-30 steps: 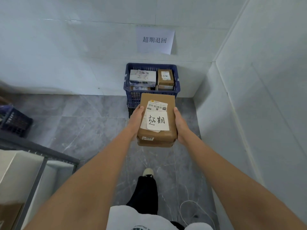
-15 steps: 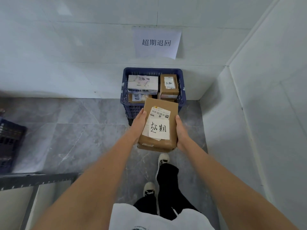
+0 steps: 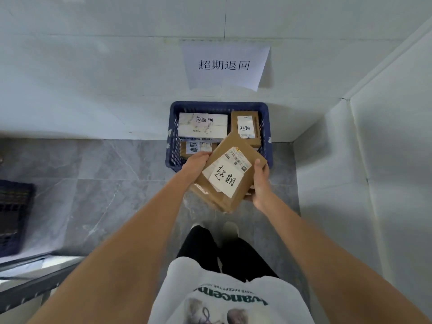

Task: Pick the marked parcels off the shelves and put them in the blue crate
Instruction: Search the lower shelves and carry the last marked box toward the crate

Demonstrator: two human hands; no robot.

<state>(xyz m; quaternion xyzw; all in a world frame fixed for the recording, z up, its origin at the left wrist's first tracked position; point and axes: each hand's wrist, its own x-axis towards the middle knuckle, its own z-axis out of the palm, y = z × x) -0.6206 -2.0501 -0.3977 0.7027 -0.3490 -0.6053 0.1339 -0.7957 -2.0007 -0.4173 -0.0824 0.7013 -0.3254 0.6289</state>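
The brown parcel (image 3: 228,174) is gripped at its edges by the left hand (image 3: 196,162) and right hand (image 3: 260,183), tilted over the blue crate (image 3: 171,136); if released early, the rim may be struck.

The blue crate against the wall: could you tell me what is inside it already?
The blue crate holds a white box, a brown parcel and another parcel in front. The held parcel covers the near right corner.
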